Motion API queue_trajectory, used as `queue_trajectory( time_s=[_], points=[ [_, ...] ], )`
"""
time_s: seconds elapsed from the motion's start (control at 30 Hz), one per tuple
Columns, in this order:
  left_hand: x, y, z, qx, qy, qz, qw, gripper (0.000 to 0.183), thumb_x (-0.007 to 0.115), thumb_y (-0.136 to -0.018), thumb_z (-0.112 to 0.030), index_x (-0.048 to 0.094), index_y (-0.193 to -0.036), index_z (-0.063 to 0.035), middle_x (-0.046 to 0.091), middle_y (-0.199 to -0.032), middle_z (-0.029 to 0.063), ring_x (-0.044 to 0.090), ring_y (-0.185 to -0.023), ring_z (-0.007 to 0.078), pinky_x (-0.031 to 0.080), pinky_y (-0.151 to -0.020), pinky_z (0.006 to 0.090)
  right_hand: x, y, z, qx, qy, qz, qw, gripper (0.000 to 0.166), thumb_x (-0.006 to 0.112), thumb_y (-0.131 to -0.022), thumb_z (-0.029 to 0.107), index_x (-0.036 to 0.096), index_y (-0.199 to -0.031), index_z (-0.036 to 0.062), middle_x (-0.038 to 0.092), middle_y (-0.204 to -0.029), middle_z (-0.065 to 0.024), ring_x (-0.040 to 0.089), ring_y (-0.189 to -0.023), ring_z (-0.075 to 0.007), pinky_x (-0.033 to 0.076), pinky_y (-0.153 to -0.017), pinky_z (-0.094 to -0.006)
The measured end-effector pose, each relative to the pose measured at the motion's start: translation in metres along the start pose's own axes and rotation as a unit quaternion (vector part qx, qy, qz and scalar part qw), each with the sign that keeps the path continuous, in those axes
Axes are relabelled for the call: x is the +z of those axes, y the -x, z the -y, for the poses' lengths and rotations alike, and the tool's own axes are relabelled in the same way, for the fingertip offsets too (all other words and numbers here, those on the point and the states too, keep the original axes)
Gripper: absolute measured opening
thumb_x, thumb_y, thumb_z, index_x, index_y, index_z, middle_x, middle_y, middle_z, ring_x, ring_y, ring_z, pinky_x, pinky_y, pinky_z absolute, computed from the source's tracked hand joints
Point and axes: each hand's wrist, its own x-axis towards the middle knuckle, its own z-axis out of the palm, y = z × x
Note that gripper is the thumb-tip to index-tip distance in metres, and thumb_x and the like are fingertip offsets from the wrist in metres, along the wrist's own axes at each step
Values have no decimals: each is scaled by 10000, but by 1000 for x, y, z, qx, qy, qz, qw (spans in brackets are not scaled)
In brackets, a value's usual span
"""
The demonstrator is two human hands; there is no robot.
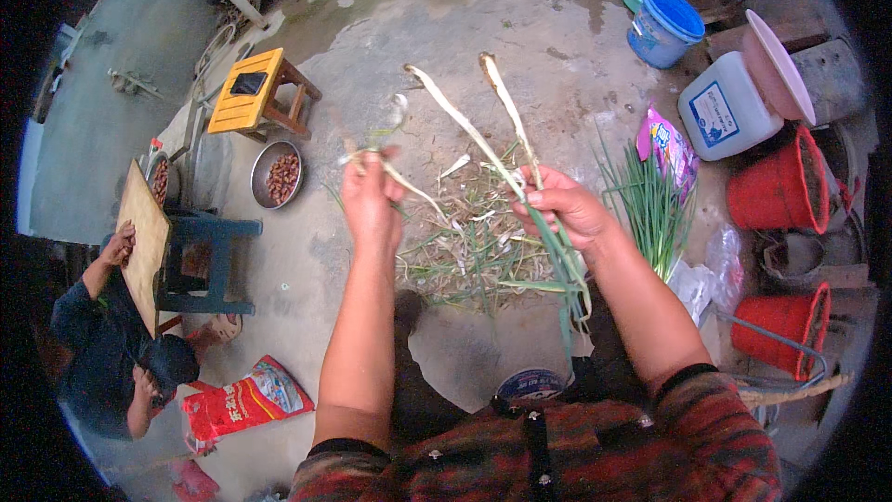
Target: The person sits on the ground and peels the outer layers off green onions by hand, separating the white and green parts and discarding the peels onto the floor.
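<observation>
My right hand (566,210) grips two long scallions (456,118) side by side. Their white root ends point away from me, and their green leaves hang down toward my lap. To the left, my left hand (373,199) is closed on a thin, pale strip of scallion peel (411,185), partly blurred. Beneath both hands, a loose heap of peelings and green leaf scraps (474,244) lies on the concrete floor. A bunch of green scallions (644,213) rests to the right of my right forearm.
A steel bowl of reddish-brown pieces (283,178) and a yellow wooden stool (244,94) stand at left. Another person (111,341) sits by a board (144,247). A red bag (247,397) lies nearby. At right are red buckets (773,185), a white jug (725,108) and a blue bucket (662,31).
</observation>
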Motion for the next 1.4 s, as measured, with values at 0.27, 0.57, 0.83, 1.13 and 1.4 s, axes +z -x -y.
queue_trajectory(
  time_s=[0.27,0.57,0.83,1.13,1.4],
  points=[
    [33,40,15,-184,62,194,961,214,590,-830,-130,529,-989,1,424,-631,-36,327,-476,31,296,-437,177,8,-11,-12,51,66,-9,996,254,570,-804,112,502,-1036,34,578,-782,-45,401,-480,-21,310,-387,-150],
    [24,34,19,-174,-72,165,968,174,627,-812,-159,575,-873,-5,532,-673,2,380,-497,46,294,-439,181,16,-20,-20,42,292,-136,946,239,641,-791,259,543,-946,107,608,-755,8,475,-577,-43,315,-475,-194],
    [24,34,11,-193,-104,194,956,193,509,-816,-83,587,-944,39,496,-630,-6,342,-462,46,277,-428,185,19,-20,-18,51,316,-148,936,235,663,-767,254,546,-913,111,599,-733,18,482,-590,-39,311,-476,-190],
    [21,30,22,-173,-140,161,962,150,483,-793,-51,589,-868,23,519,-645,18,369,-463,61,305,-435,195,15,-20,-19,58,301,-140,941,251,652,-778,248,557,-956,99,599,-742,15,500,-607,-47,336,-497,-190],
    [8,8,16,-75,-51,14,996,54,483,-794,-43,517,-755,-28,482,-639,19,387,-495,77,334,-445,222,20,-14,-12,29,264,-91,960,300,607,-811,162,545,-1051,-6,600,-794,-35,560,-704,-89,438,-638,-210]
  ],
)
